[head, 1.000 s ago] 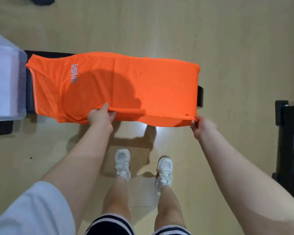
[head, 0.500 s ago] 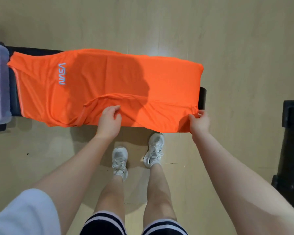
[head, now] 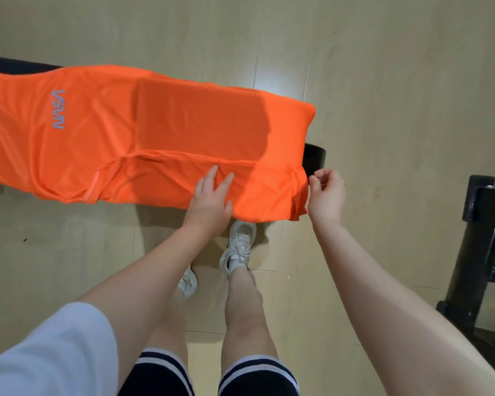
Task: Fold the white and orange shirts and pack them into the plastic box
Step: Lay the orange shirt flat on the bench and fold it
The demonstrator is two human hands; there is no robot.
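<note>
Our left hand [head: 210,195] lies flat, fingers straight, on the orange NASA shirt [head: 143,138] draped over a black bench [head: 315,160]; the shirt runs from 9 to 12 o'clock of it. We judge it light, limp, best pinched at hems. Our right hand [head: 326,192] hovers loosely curled, empty, by the hem corner [head: 296,195] at its 9 o'clock.

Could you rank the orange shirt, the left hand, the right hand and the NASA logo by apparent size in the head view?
1. orange shirt
2. left hand and right hand, about alike
3. NASA logo
</note>
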